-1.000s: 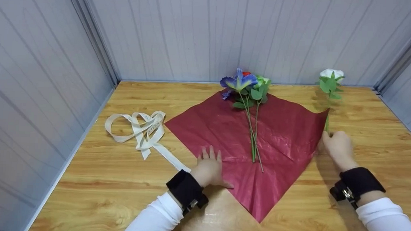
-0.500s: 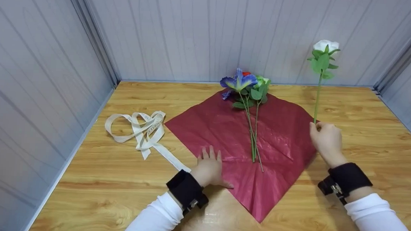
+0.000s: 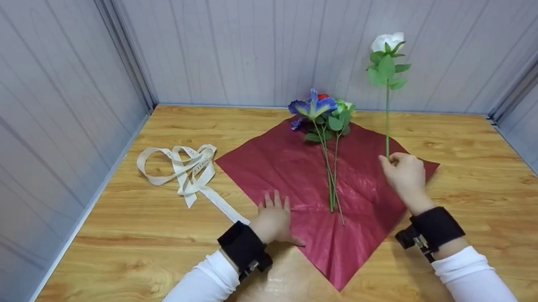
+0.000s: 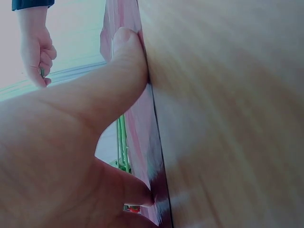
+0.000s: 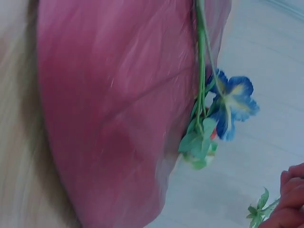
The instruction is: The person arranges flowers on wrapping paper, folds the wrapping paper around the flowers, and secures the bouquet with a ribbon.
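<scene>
My right hand (image 3: 404,174) pinches the lower stem of a white artificial rose (image 3: 387,67), holding it upright above the right part of a dark red sheet of wrapping paper (image 3: 278,158). Spread fingers of my left hand (image 3: 274,220) press on the lower left edge of that paper, thumb out to the side. On the paper lie several artificial flowers: a blue iris (image 3: 313,106), a red bloom (image 3: 322,96) mostly hidden behind it, and a pale green flower (image 3: 343,106). Their stems run toward me. In the right wrist view, part of the right hand (image 5: 289,202) shows at the lower right.
A loosely looped cream ribbon (image 3: 199,168) with printed letters lies left of the paper, its tail running to the left wrist. Grey panel walls (image 3: 238,43) enclose the wooden table (image 3: 153,241) at the back and both sides.
The right hand has lifted the white rose and carried it left over the paper. The paper's right corner, earlier raised, now lies flatter. My left hand stays in place.
</scene>
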`<move>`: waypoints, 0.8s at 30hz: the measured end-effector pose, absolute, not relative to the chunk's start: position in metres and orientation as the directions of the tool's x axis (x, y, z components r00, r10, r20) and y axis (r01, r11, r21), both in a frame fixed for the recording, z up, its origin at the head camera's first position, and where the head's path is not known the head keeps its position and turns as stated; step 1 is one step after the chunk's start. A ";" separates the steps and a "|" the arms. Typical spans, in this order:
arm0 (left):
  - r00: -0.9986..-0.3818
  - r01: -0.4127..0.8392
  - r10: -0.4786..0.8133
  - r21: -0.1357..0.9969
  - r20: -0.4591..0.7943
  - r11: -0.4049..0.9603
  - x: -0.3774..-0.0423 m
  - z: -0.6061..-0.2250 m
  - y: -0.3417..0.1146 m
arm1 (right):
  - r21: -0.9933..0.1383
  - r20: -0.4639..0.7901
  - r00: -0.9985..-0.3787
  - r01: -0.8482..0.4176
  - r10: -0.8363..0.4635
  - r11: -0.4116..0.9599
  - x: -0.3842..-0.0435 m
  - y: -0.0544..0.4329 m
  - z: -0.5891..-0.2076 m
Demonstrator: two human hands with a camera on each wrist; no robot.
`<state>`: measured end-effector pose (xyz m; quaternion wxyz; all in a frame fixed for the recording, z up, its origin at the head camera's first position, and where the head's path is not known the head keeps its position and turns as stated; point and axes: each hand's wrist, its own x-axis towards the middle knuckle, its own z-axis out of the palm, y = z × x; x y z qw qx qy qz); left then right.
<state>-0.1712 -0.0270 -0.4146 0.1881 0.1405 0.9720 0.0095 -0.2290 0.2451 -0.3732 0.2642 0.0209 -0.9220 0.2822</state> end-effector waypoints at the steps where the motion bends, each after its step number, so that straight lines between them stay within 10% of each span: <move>1: -0.890 0.270 0.276 0.068 -0.363 0.960 -0.171 -0.415 -0.027 | -0.509 0.497 -0.861 -0.192 0.104 0.839 -0.229 0.242 -0.374; 24: -0.895 0.247 0.267 0.102 -0.357 0.964 -0.170 -0.414 -0.027 | -0.519 0.265 -0.960 -0.216 -0.084 0.827 -0.222 0.192 -0.399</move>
